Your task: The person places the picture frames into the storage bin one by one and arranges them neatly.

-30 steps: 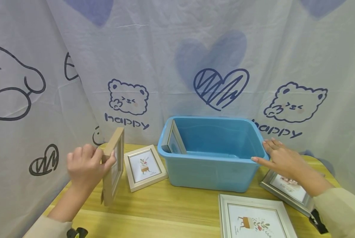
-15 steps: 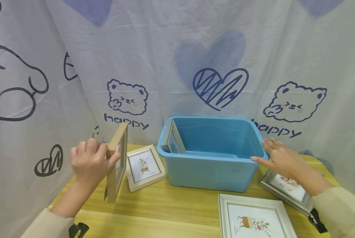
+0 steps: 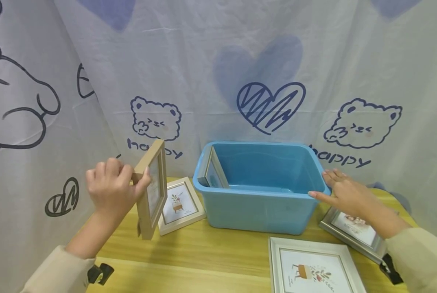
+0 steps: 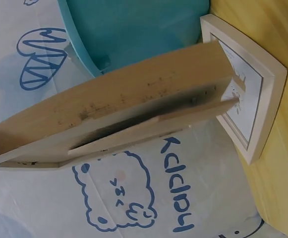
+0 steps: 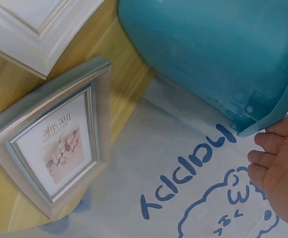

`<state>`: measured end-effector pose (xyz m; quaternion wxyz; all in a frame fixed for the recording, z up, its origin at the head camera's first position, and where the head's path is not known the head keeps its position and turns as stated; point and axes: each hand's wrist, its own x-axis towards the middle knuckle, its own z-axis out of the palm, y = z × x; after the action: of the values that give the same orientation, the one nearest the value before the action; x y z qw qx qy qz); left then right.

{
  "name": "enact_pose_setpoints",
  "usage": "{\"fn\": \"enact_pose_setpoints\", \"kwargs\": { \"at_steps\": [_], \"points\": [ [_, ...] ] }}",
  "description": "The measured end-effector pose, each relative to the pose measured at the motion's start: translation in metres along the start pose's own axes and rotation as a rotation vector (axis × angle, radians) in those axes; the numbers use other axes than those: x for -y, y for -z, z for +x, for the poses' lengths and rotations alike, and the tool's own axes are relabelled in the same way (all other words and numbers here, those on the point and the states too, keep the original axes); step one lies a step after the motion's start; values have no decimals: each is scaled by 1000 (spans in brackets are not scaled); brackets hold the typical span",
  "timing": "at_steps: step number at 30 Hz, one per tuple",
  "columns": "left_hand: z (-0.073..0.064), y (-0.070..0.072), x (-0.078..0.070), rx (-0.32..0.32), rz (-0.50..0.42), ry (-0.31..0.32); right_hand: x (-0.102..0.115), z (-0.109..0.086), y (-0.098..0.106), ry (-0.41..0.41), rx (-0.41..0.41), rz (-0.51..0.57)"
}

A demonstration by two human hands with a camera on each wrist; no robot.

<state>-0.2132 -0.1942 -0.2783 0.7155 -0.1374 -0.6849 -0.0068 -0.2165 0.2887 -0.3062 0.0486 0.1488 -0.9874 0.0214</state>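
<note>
My left hand (image 3: 114, 185) grips a light wooden picture frame (image 3: 160, 179) by its side, thumb on the front and fingers behind. The frame stands on edge above the table; its back and partly raised stand flap (image 4: 153, 130) show in the left wrist view. On the right, my right hand (image 3: 346, 195) rests on the rim of a blue plastic bin (image 3: 256, 213), fingers extended and touching its edge. Inside the bin, a silver-grey picture frame (image 3: 218, 169) leans against the left wall.
A cream picture frame (image 3: 182, 224) lies left of the bin, partly behind the held one. Below my right arm lies a silver picture frame (image 5: 59, 144); a larger white picture frame (image 3: 313, 270) lies at the front. A printed curtain (image 3: 204, 61) hangs behind the wooden table (image 3: 204, 260).
My left hand has carried the wooden picture frame rightward and upward, and more of its front now faces the bin. My right hand and the bin have stayed put.
</note>
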Motion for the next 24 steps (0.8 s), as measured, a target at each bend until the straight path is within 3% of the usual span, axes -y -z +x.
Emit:
{"fn": "enact_pose_setpoints", "kwargs": {
  "at_steps": [14,24],
  "points": [
    [12,6,-8,-31,-63,62,-4,-1,-1,4,-11,-8],
    [20,8,-14,-66,-94,95,-2,-3,-1,47,-18,-146]
  ]
}}
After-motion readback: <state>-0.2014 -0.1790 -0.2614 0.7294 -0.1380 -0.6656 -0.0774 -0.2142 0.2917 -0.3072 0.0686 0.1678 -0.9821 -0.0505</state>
